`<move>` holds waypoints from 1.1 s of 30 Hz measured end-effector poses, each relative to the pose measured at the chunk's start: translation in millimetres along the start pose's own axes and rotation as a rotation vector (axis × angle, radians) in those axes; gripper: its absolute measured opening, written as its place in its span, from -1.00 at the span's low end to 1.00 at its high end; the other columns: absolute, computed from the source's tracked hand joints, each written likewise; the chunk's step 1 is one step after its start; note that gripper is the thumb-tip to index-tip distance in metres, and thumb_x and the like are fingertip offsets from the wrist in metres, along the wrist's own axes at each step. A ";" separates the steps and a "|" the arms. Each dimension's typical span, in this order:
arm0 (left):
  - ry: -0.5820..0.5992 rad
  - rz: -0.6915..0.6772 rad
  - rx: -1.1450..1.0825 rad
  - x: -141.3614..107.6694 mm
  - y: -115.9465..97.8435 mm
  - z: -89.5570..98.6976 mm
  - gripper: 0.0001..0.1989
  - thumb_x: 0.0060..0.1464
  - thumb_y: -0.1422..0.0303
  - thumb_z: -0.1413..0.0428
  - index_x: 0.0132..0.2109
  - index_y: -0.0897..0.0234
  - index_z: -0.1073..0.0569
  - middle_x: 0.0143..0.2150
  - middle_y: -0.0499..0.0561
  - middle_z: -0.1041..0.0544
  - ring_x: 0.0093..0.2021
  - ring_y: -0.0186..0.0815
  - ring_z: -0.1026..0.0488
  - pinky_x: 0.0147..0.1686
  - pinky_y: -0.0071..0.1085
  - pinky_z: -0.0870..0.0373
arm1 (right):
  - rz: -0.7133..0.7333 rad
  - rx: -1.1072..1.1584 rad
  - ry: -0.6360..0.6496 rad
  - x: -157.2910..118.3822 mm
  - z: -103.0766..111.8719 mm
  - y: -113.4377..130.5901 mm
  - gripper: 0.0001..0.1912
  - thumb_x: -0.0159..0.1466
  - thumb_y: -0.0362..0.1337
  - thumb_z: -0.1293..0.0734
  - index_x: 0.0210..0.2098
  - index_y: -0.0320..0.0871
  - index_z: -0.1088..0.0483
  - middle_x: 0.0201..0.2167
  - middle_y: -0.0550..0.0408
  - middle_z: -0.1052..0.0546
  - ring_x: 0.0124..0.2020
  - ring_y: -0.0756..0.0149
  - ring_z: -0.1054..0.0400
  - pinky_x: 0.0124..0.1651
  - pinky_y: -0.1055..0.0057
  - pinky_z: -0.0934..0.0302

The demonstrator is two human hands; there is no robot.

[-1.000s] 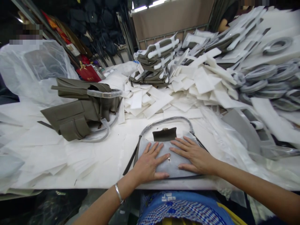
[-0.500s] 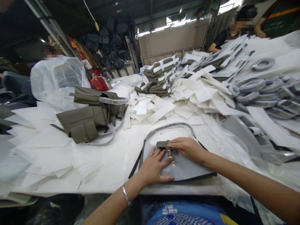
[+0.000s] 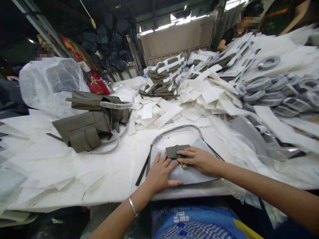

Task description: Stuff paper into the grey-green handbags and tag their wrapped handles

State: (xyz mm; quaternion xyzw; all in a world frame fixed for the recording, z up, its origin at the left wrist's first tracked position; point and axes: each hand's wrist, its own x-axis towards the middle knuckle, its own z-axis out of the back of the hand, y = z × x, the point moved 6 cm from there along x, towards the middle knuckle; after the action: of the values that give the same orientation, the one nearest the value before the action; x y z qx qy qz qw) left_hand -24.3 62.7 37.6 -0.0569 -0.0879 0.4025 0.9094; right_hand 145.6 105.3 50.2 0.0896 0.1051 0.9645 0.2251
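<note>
A grey-covered handbag (image 3: 191,176) lies flat before me, its film-wrapped handle (image 3: 175,128) arching away. Across its upper middle is an olive flap (image 3: 171,152) with a narrow strap. My left hand (image 3: 159,172) rests flat on the bag's left part, fingers spread and fingertips by the flap's lower edge. Over the flap's right side, my right hand (image 3: 203,161) has its fingertips pressed on the strap, the thumb mostly hidden. A small gold metal clasp (image 3: 183,165) shows just under those fingers.
Olive bags (image 3: 84,132) lie on the left, beside fanned white sheets (image 3: 50,159). White padding pieces (image 3: 159,114) heap up behind, with wrapped bags (image 3: 166,74) stacked on them. Wrapped straps (image 3: 281,89) pile at right. A co-worker (image 3: 246,23) is at the far right.
My right hand has shifted to cover the strap's lower end. More of the olive flap shows, and the clasp plate is now mostly covered. My left hand stays on the bag.
</note>
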 end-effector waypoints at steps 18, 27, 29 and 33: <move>-0.063 -0.207 -0.225 -13.9 -52.3 11.2 -0.59 0.33 0.51 0.09 0.27 0.25 -0.30 0.21 0.04 -0.49 0.26 -0.35 -0.36 0.27 -0.37 -0.30 | -0.016 -0.013 0.015 -4.0 -15.7 2.7 -0.39 0.28 -0.43 -0.25 0.30 0.06 -0.27 0.41 0.03 -0.17 0.37 -0.04 -0.07 0.31 -0.14 -0.01; -0.069 -0.080 -0.369 -6.9 -53.3 19.7 -0.59 0.24 0.44 0.02 0.21 0.20 -0.35 0.15 0.05 -0.53 0.13 -0.27 -0.48 0.17 -0.38 -0.41 | 0.119 0.006 -0.100 3.3 -2.6 13.3 -0.69 0.40 -0.34 -0.21 0.05 -0.10 -0.49 0.07 -0.11 -0.52 0.07 0.15 -0.35 0.11 0.12 -0.24; -0.109 -0.098 -0.359 -6.5 -50.9 16.5 -0.56 0.17 0.45 -0.03 0.20 0.18 -0.36 0.13 0.04 -0.54 0.11 -0.26 -0.50 0.15 -0.39 -0.44 | 0.157 0.006 -0.076 10.4 -3.1 13.7 -0.76 0.41 -0.33 -0.22 -0.08 -0.13 -0.53 -0.08 -0.03 -0.57 -0.09 0.27 -0.40 -0.03 0.31 -0.29; -0.227 -0.190 -0.293 -7.5 -46.8 7.6 -0.48 0.06 0.46 -0.11 0.19 0.17 -0.37 0.11 0.02 -0.57 0.07 -0.29 -0.54 0.09 -0.48 -0.47 | 0.170 -0.030 -0.013 23.8 -6.3 6.2 -0.88 0.36 -0.30 -0.31 -0.23 -0.10 -0.52 -0.18 0.14 -0.56 -0.24 0.40 -0.39 -0.23 0.49 -0.24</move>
State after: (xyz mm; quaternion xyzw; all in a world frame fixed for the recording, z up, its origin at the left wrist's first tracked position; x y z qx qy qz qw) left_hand 2.9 26.0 52.3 -0.1341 -0.2525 0.3015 0.9096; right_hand 120.7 109.5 48.7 0.1009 0.0812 0.9810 0.1442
